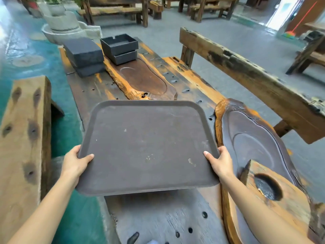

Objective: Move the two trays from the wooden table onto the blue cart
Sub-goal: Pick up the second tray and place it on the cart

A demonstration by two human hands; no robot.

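A dark brown rectangular tray with rounded corners is held above the wooden table, tilted slightly toward me. My left hand grips its left edge, thumb on top. My right hand grips its right edge the same way. The tray is empty, with a few pale specks on its surface. Whether a second tray lies under it cannot be told. No blue cart is in view.
Carved wooden tea boards lie on the table at centre and right. Dark stone boxes stand at the far end. Wooden benches flank the table left and right. A green floor lies to the left.
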